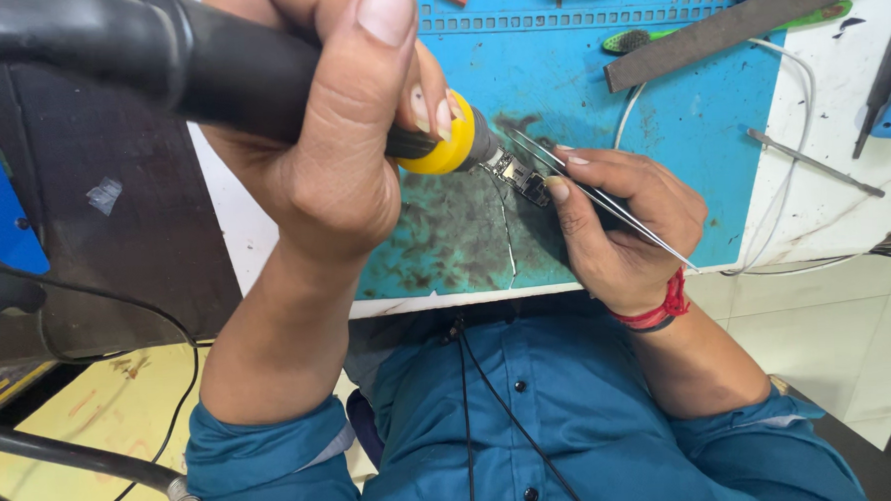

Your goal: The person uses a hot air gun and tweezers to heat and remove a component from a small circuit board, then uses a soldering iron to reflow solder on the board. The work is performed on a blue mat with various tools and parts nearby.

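Across the white tabletop [824, 194] lay a blue work mat [578, 84], stained dark where the work was going on. The small circuit board [523, 180] sat on that stained patch, close to the near edge, its long axis running from upper left to lower right. The left hand [331, 155] was raised above the mat, its fingers [381, 43] clenched around the black handle of a hot-air tool [258, 73]; the yellow collar and metal nozzle [481, 154] pointed down and to the right, ending at the upper-left end of the board, touching it or just short of it, I could not tell which. The right hand [620, 223] came in from the opposite side, resting low on the mat, its fingers pinching thin metal tweezers [604, 205] whose tips reached toward the board's top edge, while the forefinger pressed beside the lower-right end. So the board lay between the two hands, and the right hand was the nearer one. A fine wire [508, 238] trailed from the board toward the mat's front edge. Well apart, at the far side, lay a flat grey file [736, 22], a green brush [647, 37], a white cable [798, 180] and a slim metal probe [812, 164]. Nothing stood between nozzle and board; only the tweezers crowded that spot
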